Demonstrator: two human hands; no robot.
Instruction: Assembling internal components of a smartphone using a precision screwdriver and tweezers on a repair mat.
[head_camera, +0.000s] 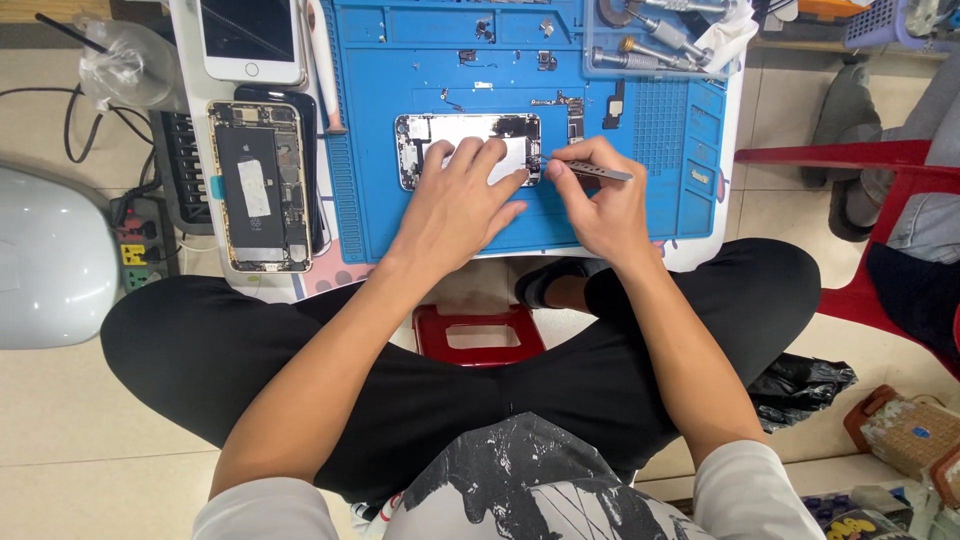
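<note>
An opened phone shell (467, 131) with its insides showing lies on a blue repair mat (620, 215). My left hand (455, 205) rests flat on the shell's lower half, fingers spread, pinning it down. My right hand (600, 200) grips metal tweezers (592, 171), whose tip meets the shell's right edge. Small loose phone parts (570, 105) and screws lie on the mat just beyond the shell.
A second opened phone (258, 186) and a white phone (250, 40) lie on the left of the table. A tray of screwdrivers (655, 40) sits at the mat's far right. A red stool (478, 335) stands between my crossed legs. A red chair (860, 160) with a seated person stands at the right.
</note>
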